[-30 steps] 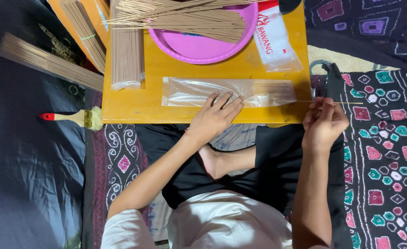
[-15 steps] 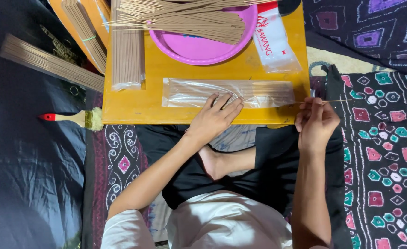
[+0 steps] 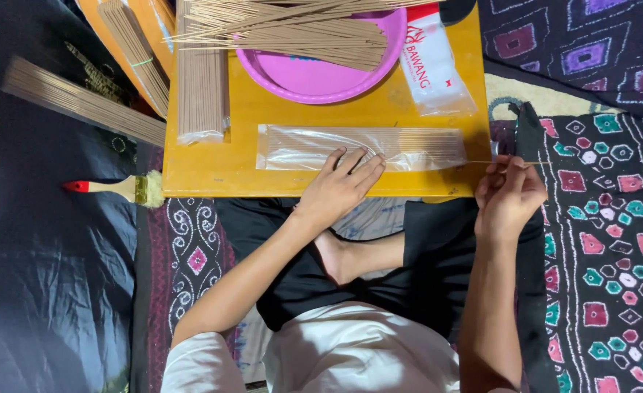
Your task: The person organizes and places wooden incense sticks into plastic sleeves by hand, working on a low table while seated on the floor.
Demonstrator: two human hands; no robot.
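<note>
A long clear plastic sleeve (image 3: 409,145) with thin sticks inside lies flat near the front edge of the low yellow table (image 3: 212,164). My left hand (image 3: 340,185) rests palm down on the sleeve, fingers spread, pressing it to the table. My right hand (image 3: 509,195) is at the sleeve's right end, just off the table's corner, pinching one thin stick (image 3: 533,163) that lies level with the sleeve's opening. A pink round tray (image 3: 314,78) at the back of the table carries a loose heap of sticks (image 3: 300,33).
A tight bundle of sticks (image 3: 200,80) lies on the table's left part. A sealed clear packet with red print (image 3: 432,65) lies at the right. Off the table are more stick bundles (image 3: 81,102), a red-handled paintbrush (image 3: 117,189) and patterned cloth (image 3: 613,240).
My right hand has lifted slightly toward the sleeve's right end with the thin stick pinched in it. My left hand has stayed pressed on the sleeve.
</note>
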